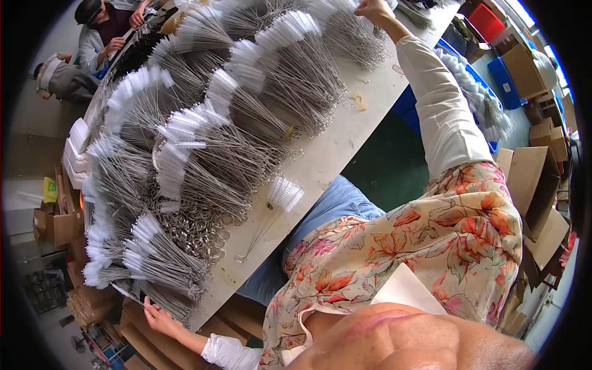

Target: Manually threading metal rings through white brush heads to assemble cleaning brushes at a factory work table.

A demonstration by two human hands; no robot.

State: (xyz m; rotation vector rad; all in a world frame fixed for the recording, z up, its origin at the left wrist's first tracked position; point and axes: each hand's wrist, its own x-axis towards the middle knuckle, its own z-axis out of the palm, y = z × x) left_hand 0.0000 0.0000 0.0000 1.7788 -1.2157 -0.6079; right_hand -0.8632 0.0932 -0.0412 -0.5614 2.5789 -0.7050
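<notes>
My left hand is at the near left corner of the table, beside a bundle of thin wire brushes with white bristles and looped ends. Its fingertips are closed on the end of a slim pale wire brush. My right hand reaches out to the far edge of the picture, over more wire brushes. Its fingers are closed, and what they hold is hidden. A few loose brushes lie apart near the table's front edge.
Heaped brush bundles cover much of the pale table. Metal rings lie in a pile among them. Two people are at the far left. Blue bins and open cardboard boxes stand on the right.
</notes>
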